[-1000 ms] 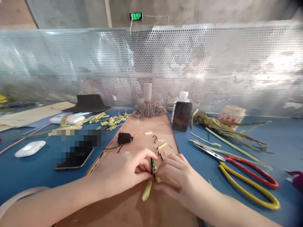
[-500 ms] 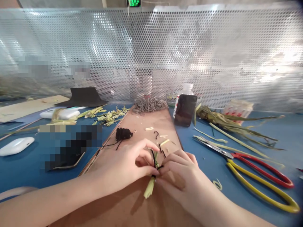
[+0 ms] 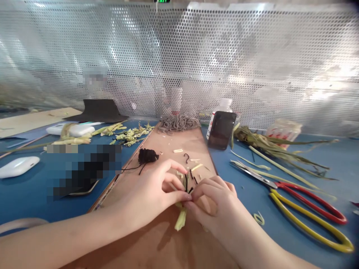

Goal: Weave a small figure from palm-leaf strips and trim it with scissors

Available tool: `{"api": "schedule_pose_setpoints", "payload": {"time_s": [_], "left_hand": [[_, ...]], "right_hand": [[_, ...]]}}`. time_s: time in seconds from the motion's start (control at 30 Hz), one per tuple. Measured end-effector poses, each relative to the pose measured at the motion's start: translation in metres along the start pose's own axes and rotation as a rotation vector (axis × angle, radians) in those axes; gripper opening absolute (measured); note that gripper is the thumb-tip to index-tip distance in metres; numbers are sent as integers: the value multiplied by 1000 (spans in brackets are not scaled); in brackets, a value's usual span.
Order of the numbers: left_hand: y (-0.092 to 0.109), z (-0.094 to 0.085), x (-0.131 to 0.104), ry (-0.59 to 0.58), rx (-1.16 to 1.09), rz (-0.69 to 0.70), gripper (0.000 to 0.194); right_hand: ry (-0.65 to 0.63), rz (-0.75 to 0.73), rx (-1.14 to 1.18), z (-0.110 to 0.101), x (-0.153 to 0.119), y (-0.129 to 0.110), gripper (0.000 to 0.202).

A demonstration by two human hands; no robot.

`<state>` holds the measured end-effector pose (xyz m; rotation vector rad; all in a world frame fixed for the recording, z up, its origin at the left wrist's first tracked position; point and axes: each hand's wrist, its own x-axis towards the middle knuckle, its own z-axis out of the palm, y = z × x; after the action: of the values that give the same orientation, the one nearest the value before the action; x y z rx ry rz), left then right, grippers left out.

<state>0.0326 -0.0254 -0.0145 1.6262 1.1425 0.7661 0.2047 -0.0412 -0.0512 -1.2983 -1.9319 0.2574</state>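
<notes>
Fingers [image 3: 176,197] on your left hand [image 3: 153,186] have a pale stalk [image 3: 181,220] pinched, your right hand [image 3: 221,198] is nipping black string [image 3: 186,183], and scissors [image 3: 272,184] sit off right on the bench [image 3: 25,198].

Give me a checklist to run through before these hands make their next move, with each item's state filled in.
1. Left hand steadying the pale stalk piece: ok, pinched between thumb and fingers.
2. Right hand gripping the black cord: cannot tell; its fingertips are right at the cord but hide the contact.
3. Cord tight around the stalk: cannot tell, fingers cover it.
4. Board free of scraps: not ok, pale scraps lie beyond the hands.
5. Yarn ball away from the fingers: ok, near the board's left edge.
6. Scissors in sight: ok, right of the board.
</notes>
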Motion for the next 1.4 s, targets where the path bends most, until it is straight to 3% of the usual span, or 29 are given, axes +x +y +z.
{"api": "schedule_pose_setpoints", "payload": {"time_s": [0.1, 0.2, 0.5, 0.93, 1.17, 1.4], "left_hand": [[3, -1, 1, 5, -9, -41, 37], [4, -3, 3, 2, -2, -92, 40], [5, -6, 4, -28, -77, -217, 44], [2, -6, 7, -59, -277, -262, 20], [4, -5, 7, -39, -293, -298, 21], [0, -6, 8, -79, -292, -245, 23]], "right_hand": [[-32, 34, -21, -4, 2, -2, 13], [-60, -26, -18, -9, 4, -5, 13], [-8, -90, 13, -12, 0, -8, 11], [-2, -165, 29, -13, 2, -5, 14], [19, -194, -16, -9, 0, -5, 12], [43, -249, -54, -6, 0, -5, 12]]}}
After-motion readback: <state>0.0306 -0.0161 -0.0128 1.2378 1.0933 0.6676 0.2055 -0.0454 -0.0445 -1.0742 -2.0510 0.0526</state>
